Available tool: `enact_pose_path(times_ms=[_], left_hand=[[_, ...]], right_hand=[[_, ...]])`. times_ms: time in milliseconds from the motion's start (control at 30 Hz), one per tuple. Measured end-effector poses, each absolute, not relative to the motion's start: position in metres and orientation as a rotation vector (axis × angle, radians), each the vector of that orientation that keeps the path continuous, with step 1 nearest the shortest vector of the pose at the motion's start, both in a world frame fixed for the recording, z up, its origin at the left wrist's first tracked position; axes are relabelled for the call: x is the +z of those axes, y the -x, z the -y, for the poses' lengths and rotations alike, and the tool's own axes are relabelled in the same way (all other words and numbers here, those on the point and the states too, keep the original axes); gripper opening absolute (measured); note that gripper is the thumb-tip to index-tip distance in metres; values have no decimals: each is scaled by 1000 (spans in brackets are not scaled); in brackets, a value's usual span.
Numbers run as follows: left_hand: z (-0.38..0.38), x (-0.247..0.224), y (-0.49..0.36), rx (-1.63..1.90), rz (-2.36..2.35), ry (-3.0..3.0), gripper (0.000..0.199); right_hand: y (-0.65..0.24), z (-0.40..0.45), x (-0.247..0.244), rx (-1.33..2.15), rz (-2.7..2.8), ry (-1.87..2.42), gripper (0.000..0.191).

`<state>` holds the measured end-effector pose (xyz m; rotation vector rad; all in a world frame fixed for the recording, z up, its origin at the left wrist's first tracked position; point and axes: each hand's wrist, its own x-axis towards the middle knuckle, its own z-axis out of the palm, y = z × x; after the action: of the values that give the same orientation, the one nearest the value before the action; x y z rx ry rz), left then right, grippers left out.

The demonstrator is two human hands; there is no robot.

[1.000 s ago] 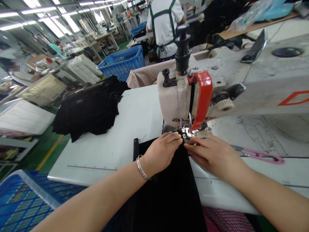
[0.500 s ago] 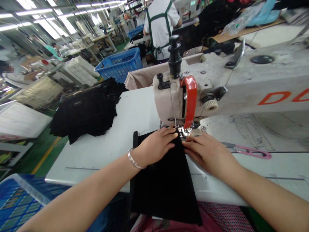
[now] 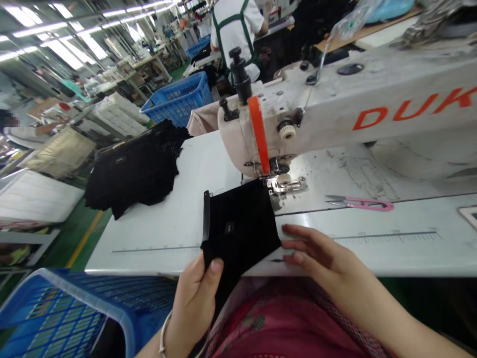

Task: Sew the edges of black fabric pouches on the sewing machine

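Observation:
A black fabric piece (image 3: 242,214) with a small label lies on the white sewing table, its far corner close to the presser foot of the sewing machine (image 3: 283,119). My left hand (image 3: 199,291) grips its near left edge, thumb on top. Close to the right corner of the fabric is my right hand (image 3: 316,253), fingers apart and holding nothing; whether a fingertip touches the cloth is hard to tell. Pink-handled thread snips (image 3: 361,203) lie on the table to the right of the needle area.
A pile of black fabric pieces (image 3: 134,169) rests at the table's left end. One blue basket (image 3: 122,303) stands at the lower left, another blue basket (image 3: 182,99) beyond the table. A person in a white shirt (image 3: 234,35) is behind the machine.
My left hand has gone from the top of the fabric down to its near left edge and grasped it. My right hand has drawn back from the presser foot. The near part of the fabric is now folded down.

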<state>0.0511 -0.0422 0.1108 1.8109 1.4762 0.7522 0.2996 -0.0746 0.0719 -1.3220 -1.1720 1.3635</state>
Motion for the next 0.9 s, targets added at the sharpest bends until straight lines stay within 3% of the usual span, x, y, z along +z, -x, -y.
enact_pose_path(times_ms=[133, 267, 400, 500, 700, 900], left_hand=[[37, 121, -45, 793, -1600, -1794, 25], [34, 130, -53, 620, -1259, -2165, 32], [40, 121, -63, 275, -873, -2613, 54], [48, 108, -69, 120, -809, -2861, 54], [62, 94, -77, 365, -718, -2992, 40], [72, 76, -84, 557, -721, -2864, 28]], right_hand=[[-287, 40, 80, 1566, 943, 1216, 56], [-280, 42, 85, 1713, 979, 1222, 24], [-277, 81, 75, 1647, 1125, 1354, 20], [-276, 108, 62, 1632, 1154, 1433, 15], [-277, 124, 45, 1719, 1042, 1420, 9], [-278, 127, 42, 1768, 939, 1406, 24]])
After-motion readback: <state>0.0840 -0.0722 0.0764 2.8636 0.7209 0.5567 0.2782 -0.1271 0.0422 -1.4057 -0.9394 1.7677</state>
